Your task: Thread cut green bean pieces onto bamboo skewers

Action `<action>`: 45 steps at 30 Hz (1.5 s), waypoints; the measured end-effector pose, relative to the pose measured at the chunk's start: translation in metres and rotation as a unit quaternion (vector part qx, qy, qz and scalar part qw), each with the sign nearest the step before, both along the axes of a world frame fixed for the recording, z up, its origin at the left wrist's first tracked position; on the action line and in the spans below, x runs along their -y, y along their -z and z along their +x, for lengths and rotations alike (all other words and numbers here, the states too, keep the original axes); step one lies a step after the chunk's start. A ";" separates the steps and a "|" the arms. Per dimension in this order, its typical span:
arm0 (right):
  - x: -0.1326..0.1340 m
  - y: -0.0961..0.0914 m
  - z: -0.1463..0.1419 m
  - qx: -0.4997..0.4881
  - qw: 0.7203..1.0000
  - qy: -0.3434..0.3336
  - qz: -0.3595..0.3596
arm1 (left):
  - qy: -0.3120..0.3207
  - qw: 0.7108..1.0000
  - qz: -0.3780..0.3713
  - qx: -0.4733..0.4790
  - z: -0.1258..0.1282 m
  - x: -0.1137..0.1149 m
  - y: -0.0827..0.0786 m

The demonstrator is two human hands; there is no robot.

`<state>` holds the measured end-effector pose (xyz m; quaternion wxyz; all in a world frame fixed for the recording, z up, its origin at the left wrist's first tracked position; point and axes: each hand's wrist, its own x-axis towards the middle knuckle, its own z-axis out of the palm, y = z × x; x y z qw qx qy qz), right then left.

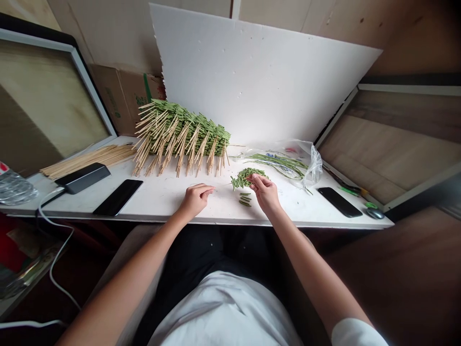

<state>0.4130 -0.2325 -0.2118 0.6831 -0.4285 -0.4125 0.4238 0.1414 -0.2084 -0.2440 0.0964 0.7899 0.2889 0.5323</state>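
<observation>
Here, the left hand pinches a skewer of beans; the right hand is by the pile, whether closed on a bean I cannot tell.

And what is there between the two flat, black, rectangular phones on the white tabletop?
In the head view, between the left-side phone and the right-side phone are the left hand, some short, green, rod-shaped pieces and the right hand.

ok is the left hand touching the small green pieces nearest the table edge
Apart: the head view shows a strip of white tabletop between the left hand and the small green pieces.
</observation>
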 end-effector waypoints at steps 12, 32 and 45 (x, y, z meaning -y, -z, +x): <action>0.007 -0.005 -0.013 -0.011 1.000 -0.012 0.017 | -0.013 0.999 -0.017 0.036 0.000 0.000 -0.003; 0.010 0.003 -0.011 0.124 0.991 0.044 0.026 | -0.003 1.000 0.021 -0.006 -0.001 -0.002 0.003; 0.007 0.007 -0.015 0.098 0.995 -0.012 -0.015 | -0.020 1.000 0.010 0.014 0.000 0.002 -0.003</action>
